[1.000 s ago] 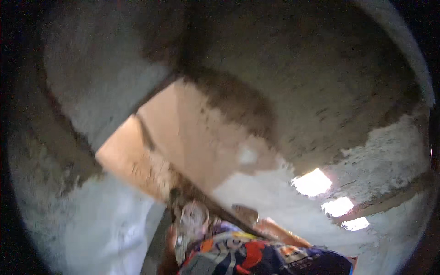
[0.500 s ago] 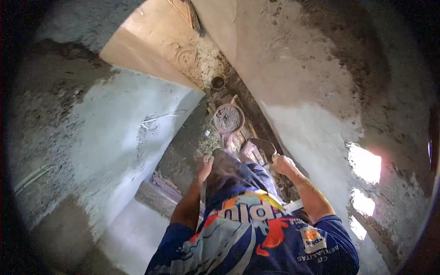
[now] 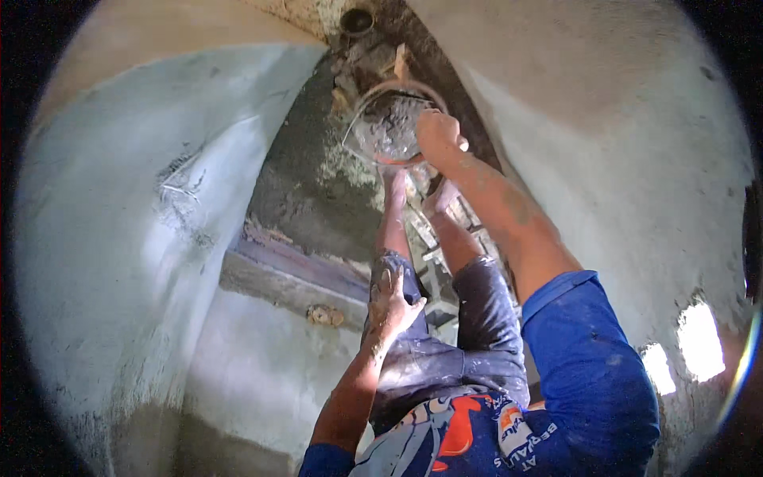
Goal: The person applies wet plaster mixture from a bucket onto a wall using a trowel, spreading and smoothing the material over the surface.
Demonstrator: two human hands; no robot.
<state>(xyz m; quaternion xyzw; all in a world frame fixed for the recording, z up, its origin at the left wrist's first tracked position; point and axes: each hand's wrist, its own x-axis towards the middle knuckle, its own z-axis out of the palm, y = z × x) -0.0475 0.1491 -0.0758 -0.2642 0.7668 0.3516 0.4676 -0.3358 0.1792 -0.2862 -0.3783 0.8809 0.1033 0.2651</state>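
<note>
A round bucket (image 3: 373, 157) of wet grey mortar (image 3: 389, 131) stands beyond my bare feet, its thin wire handle lying over to the left side. My right hand (image 3: 439, 135) is closed at the bucket's right rim, over the mortar. It grips what looks like a trowel, whose pale handle end (image 3: 463, 145) sticks out behind the fist; the blade is hard to make out against the mortar. My left hand (image 3: 395, 306) holds nothing and rests by my left thigh, fingers apart.
Plastered walls rise close on the left (image 3: 119, 215) and right (image 3: 604, 199). A wire (image 3: 181, 189) pokes from the left wall. Slatted pieces (image 3: 433, 262) lie beneath my legs. A small dark round container (image 3: 357, 21) stands past the bucket, and a ledge (image 3: 294, 282) runs at left.
My right hand has moved forward from beside my legs to the bucket. My left hand has opened and come in over my thigh. The view has tilted, bringing my legs into sight.
</note>
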